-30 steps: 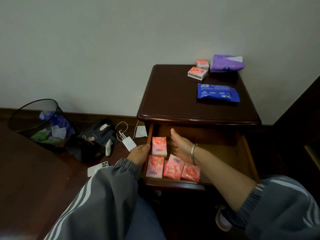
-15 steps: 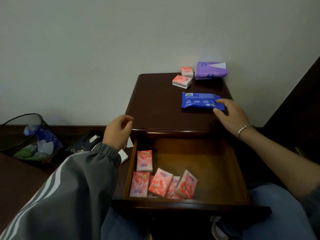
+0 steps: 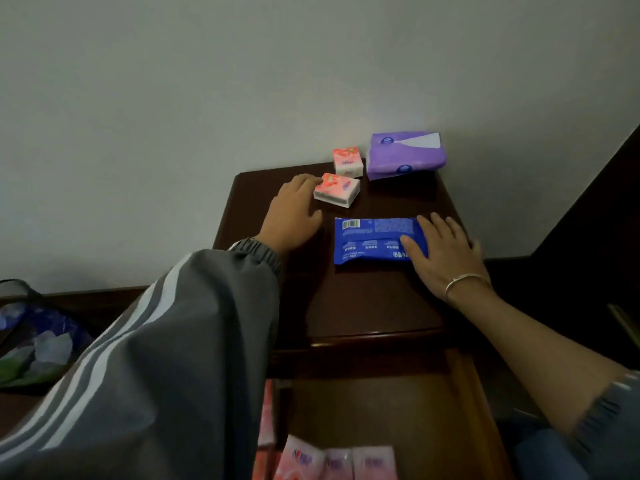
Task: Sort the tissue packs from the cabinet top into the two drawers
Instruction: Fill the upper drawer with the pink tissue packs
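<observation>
A dark wooden cabinet top [image 3: 363, 306] carries a blue flat tissue pack [image 3: 370, 240], a pink pack lying flat [image 3: 337, 190], a second pink pack [image 3: 348, 162] standing by the wall, and a purple soft pack [image 3: 405, 155] at the back. My left hand [image 3: 294, 211] reaches to the lying pink pack, fingertips touching its left corner, thumb spread below it. My right hand [image 3: 445, 252] lies flat over the blue pack's right end, thumb on top. Below, the open upper drawer [image 3: 464, 393] holds several pink packs [image 3: 332, 462], partly hidden by my left sleeve.
A waste bin [image 3: 31, 341] with crumpled wrappers stands on the floor at the left. A dark wooden panel [image 3: 588, 220] rises to the right of the cabinet. The wall runs close behind the cabinet top.
My left hand rose from the cabinet's front edge to the lying pink pack. My right hand slid further onto the blue pack. The view moved closer over the cabinet top.
</observation>
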`<state>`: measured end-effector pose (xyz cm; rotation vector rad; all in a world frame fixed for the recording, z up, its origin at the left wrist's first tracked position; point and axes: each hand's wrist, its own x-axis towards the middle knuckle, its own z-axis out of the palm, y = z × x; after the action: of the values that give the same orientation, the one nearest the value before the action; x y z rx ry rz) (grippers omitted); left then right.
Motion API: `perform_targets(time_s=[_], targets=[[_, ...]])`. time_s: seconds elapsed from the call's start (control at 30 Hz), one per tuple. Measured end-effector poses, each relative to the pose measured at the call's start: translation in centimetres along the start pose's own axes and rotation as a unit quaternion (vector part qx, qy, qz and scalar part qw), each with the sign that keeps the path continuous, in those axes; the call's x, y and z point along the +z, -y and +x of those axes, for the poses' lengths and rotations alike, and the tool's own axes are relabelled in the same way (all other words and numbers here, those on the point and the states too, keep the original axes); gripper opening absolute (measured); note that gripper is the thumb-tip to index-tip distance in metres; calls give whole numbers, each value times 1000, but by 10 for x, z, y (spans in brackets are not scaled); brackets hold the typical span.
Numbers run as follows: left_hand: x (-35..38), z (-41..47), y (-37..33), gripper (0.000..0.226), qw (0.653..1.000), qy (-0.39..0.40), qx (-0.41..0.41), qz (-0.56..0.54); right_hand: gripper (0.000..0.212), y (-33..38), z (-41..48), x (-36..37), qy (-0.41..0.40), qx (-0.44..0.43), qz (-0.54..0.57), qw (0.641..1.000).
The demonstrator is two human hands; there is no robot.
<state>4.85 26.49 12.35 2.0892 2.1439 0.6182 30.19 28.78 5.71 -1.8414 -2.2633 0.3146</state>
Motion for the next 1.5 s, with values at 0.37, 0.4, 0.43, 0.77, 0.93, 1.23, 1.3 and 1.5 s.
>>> perform_targets(time_s=[0.37, 0.4, 0.43, 0.77, 0.93, 1.23, 1.3, 1.5], targets=[[15, 80, 10, 60, 989, 82, 75, 103, 65, 2, -6, -3, -17, 3, 9, 1000], [8, 90, 8, 52, 998, 46, 35, 30, 65, 2, -6, -3, -16, 4, 7, 1000], [1, 103, 3, 48, 1000, -3, -11, -28, 66, 2, -5, -3, -15, 5, 5, 1000], [67, 150, -46, 79, 956, -42, -277, -91, 63, 2, -4, 1, -34, 4, 28, 999], [53, 135, -27, 71, 965, -5, -250, -77, 62, 1, -4, -1, -43, 1, 43, 998], [-44, -25, -30, 61, 947, -122, -157, -254, 45, 3, -12, -21, -167, -22, 153, 974], [-60, -72, -40, 59, 947, -117, -147, -260, 42, 4, -23, -31, -241, -35, 185, 952], [-58, -191, -56, 73, 952, -48, -155, -260, 19, 48, -93, -48, -227, -89, 385, 890]])
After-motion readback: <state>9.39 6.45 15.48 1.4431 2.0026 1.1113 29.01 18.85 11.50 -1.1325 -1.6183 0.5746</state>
